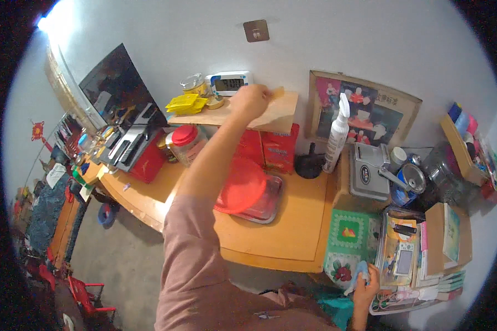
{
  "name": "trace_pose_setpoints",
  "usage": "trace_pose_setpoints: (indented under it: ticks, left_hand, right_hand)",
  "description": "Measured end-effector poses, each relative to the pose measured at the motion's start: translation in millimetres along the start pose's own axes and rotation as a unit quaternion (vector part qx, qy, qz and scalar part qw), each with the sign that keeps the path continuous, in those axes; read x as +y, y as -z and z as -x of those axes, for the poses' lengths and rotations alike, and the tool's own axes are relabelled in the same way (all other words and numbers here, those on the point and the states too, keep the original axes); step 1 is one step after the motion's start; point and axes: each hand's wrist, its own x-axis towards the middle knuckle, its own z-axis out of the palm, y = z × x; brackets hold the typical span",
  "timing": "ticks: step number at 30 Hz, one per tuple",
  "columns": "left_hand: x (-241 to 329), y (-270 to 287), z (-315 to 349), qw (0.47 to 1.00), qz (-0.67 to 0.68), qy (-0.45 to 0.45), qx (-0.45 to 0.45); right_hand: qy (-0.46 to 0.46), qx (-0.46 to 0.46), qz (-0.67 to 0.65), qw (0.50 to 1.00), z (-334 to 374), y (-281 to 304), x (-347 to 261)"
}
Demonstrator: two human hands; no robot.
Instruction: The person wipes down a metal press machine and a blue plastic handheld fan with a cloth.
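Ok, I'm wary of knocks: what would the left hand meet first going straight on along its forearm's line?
Probably the pale grey wall, past the small yellowish piece at the left hand; depth is unclear.

Left arm blocks the red basin's side from me below the shelf; atop, a yellowish scrap, unclear!
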Motion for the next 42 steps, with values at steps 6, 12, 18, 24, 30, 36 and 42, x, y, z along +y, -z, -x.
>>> trace_pose_setpoints:
  ticks: [6,12,18,24,30,36,42]
  left_hand:
    - [-93.4,80.6,-7.2,0.961,0.091,0.073,0.251]
    - [-169.5,130.1,-28.2,0.922,0.057,0.160,0.349]
    - [-211.6,110.6,-62.6,0.941,-0.027,0.170,0.291]
    - [-273.0,80.4,-96.2,0.961,-0.013,0.193,0.199]
    - [-291.4,67.4,-101.0,0.966,0.012,0.095,0.239]
    - [-166.5,76.9,-23.6,0.989,-0.121,-0.077,0.024]
    - [-177.7,47.1,-24.9,0.969,-0.199,-0.114,-0.096]
  right_hand:
    - [0.004,0.005,0.030,1.000,-21.9,4.6,3.6]
    - [-0.002,0.022,0.004,1.000,-28.6,-9.2,-9.7]
    - [-0.080,0.050,-0.006,0.996,-26.4,-48.3,-27.9]
    - [-0.062,0.039,0.017,0.997,-29.0,-84.0,-48.0]
    - [-0.081,0.057,0.023,0.995,-39.5,-108.6,-64.4]
    - [-0.054,0.032,0.026,0.998,-50.6,-123.9,-80.7]
    - [-0.035,0.038,0.023,0.998,-52.6,-130.7,-76.5]
